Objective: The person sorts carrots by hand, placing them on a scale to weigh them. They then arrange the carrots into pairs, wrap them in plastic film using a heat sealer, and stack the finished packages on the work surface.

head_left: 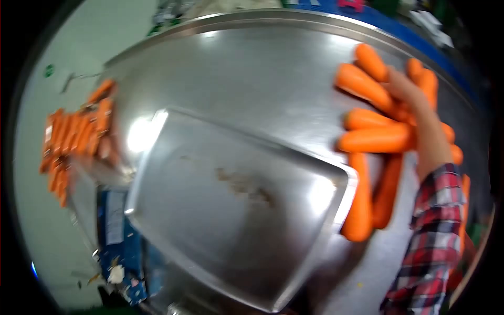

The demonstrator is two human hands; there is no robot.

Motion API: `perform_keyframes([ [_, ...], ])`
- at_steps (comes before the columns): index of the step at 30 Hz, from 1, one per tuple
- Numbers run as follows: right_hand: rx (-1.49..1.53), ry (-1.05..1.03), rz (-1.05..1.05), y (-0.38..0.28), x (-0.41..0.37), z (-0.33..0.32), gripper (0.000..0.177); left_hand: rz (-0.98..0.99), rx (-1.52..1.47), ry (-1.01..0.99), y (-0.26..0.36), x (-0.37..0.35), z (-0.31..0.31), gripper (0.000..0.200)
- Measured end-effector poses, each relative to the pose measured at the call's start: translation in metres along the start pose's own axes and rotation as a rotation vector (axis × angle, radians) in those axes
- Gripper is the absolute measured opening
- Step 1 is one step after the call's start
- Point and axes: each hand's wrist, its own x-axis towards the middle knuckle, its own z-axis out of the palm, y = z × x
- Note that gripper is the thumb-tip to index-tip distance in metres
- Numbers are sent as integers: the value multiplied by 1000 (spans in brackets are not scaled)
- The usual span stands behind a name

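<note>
My right hand (403, 88) reaches in from the lower right, in a red, black and white plaid sleeve (438, 210). It is over a loose pile of whole orange carrots (375, 137) at the right of the metal table, touching the upper ones. Motion blur and the carrots hide its fingers, so its grip cannot be made out. Two long carrots (358, 199) lie below the pile, beside the right corner of a shallow metal tray (181, 173). Brown residue marks the tray's bottom. My left hand does not show.
The metal table (252, 68) has a raised far rim. At the left edge is a blurred heap of carrots (76, 131). Below it stands a blue object with a pale label (114, 218). A blue band and mixed items lie beyond the far rim.
</note>
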Motion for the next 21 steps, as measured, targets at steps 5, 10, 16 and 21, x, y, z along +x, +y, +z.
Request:
perform_keyframes([
  [5, -122, -112, -145, 39, -52, 8, 46, 130, 250, 129, 1, 6, -9, 36],
  [10, -163, -138, -223, 49, -139, 10, 45, 58, 214, 151, 26, 22, -28, 31],
  [16, -186, -223, -261, 98, -237, 13, 48, 137, 198, 221, 64, 79, -46, 31],
  [21, 397, -728, -127, 125, -238, -50, 50, 307, 524, 396, 128, 199, -142, 16],
])
